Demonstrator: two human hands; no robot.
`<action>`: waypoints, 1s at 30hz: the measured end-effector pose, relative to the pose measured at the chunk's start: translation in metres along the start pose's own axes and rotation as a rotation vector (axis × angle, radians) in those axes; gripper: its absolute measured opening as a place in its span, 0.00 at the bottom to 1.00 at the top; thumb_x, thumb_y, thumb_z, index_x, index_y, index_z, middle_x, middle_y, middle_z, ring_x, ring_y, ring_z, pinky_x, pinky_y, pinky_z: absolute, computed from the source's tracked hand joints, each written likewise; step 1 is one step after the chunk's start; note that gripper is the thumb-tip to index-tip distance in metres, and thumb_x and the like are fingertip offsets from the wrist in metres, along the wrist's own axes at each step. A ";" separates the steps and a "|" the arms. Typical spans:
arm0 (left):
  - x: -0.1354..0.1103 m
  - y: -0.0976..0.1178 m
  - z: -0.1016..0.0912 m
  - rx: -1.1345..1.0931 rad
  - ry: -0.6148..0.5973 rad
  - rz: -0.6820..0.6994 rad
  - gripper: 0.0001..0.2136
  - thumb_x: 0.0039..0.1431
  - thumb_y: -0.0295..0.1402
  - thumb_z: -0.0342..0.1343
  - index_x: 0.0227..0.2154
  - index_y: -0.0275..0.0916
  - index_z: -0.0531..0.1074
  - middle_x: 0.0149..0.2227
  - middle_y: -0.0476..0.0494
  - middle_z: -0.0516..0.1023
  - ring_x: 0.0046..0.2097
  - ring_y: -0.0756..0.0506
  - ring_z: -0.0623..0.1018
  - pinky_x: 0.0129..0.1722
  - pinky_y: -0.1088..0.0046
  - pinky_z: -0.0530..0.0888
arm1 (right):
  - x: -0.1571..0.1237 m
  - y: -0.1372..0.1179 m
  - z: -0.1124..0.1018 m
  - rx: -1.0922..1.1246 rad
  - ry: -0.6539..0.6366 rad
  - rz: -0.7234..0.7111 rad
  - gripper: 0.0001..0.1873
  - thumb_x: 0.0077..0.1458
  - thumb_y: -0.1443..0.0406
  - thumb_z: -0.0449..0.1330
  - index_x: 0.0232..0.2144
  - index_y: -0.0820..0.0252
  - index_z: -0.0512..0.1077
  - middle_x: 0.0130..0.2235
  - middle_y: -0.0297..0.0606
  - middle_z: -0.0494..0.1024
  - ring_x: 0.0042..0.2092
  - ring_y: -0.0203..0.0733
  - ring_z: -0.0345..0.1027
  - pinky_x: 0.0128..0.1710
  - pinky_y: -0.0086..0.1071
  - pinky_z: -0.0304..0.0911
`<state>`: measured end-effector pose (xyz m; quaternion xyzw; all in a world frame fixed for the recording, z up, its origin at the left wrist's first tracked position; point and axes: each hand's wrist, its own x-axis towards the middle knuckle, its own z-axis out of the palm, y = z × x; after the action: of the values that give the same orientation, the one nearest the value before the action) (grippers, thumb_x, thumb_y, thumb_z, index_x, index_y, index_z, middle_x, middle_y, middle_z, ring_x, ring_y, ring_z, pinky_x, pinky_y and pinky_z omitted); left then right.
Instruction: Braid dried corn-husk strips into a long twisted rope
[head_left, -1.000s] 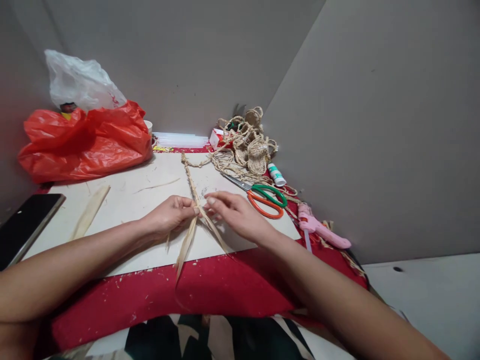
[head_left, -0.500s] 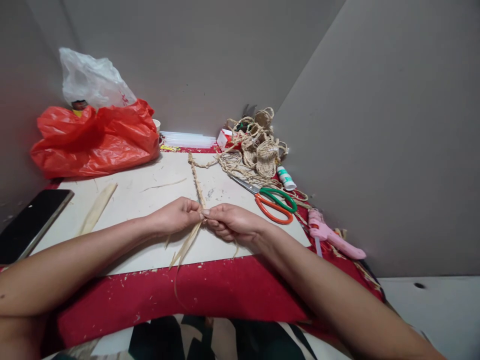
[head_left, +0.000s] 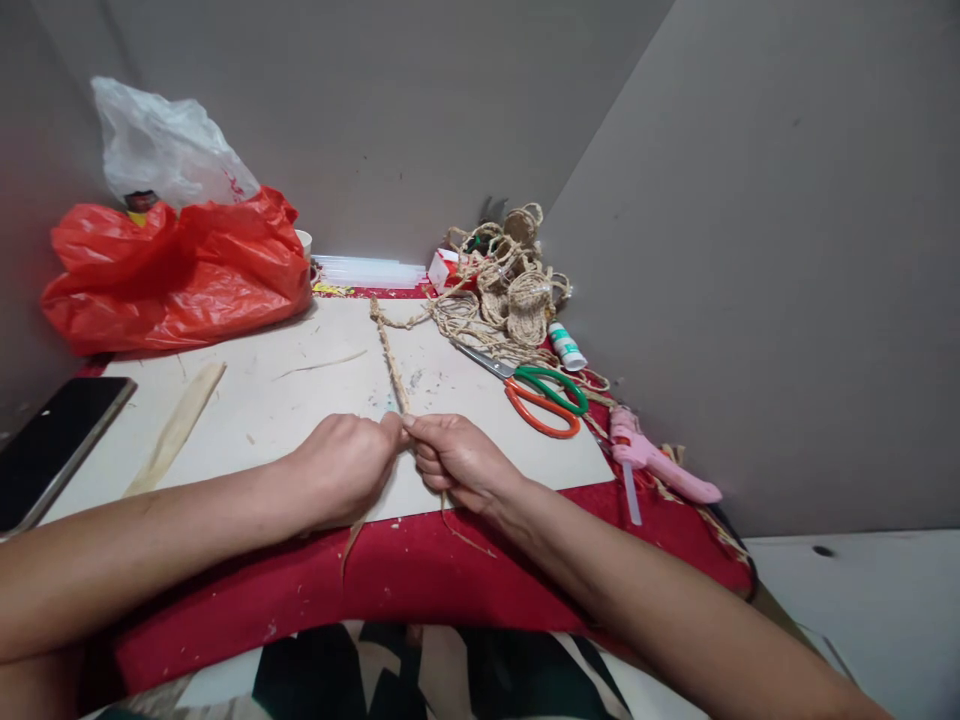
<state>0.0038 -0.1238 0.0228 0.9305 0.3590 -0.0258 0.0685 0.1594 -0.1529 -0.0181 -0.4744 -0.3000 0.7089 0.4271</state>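
Observation:
A tan braided straw cord (head_left: 390, 362) runs down the white board towards me, its lower end between my hands. My left hand (head_left: 346, 462) is closed, back of the hand up, with its thumb side against the cord's end. Pinched at the same spot is my right hand (head_left: 459, 455), thumb on top and fingers curled beneath. Loose straw ends hang below both hands, over the red cloth. Up the board the cord bends right, towards a heap of woven straw pieces (head_left: 529, 305).
Scissors (head_left: 544, 392) with green and orange handles lie right of the cord. Beyond them are a white-and-green tube (head_left: 568, 347) and a pink glue gun (head_left: 660, 462). Left are a phone (head_left: 64, 450), a flat straw strip (head_left: 180, 430) and a red plastic bag (head_left: 180, 275). Grey walls stand behind.
My left hand has turned over, back up, and closed into a fist, covering the loose strands that showed below it. My right hand keeps its pinch. The whole view has shifted slightly.

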 end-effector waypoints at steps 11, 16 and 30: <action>-0.012 0.011 0.001 0.041 -0.076 0.159 0.12 0.56 0.23 0.41 0.36 0.30 0.70 0.22 0.41 0.73 0.24 0.43 0.74 0.23 0.71 0.64 | 0.000 -0.003 0.001 0.005 -0.050 0.079 0.15 0.46 0.61 0.62 0.19 0.63 0.62 0.13 0.20 0.48 0.15 0.22 0.34 0.13 0.21 0.31; 0.000 -0.007 -0.012 -0.490 0.135 0.044 0.13 0.59 0.33 0.43 0.23 0.36 0.68 0.19 0.49 0.67 0.23 0.51 0.66 0.24 0.75 0.61 | 0.000 -0.006 -0.009 0.060 -0.119 0.085 0.11 0.47 0.62 0.62 0.26 0.66 0.68 0.14 0.19 0.46 0.16 0.22 0.32 0.14 0.21 0.31; 0.029 -0.022 0.023 -1.285 -0.152 -0.139 0.12 0.54 0.35 0.48 0.22 0.34 0.69 0.15 0.55 0.56 0.18 0.56 0.52 0.19 0.77 0.49 | 0.009 -0.019 -0.022 -0.318 -0.294 0.024 0.13 0.49 0.59 0.61 0.28 0.67 0.70 0.12 0.20 0.52 0.14 0.24 0.38 0.14 0.23 0.35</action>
<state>0.0101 -0.0917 -0.0053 0.6744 0.3564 0.1240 0.6346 0.1842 -0.1359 -0.0146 -0.4307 -0.4614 0.7193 0.2903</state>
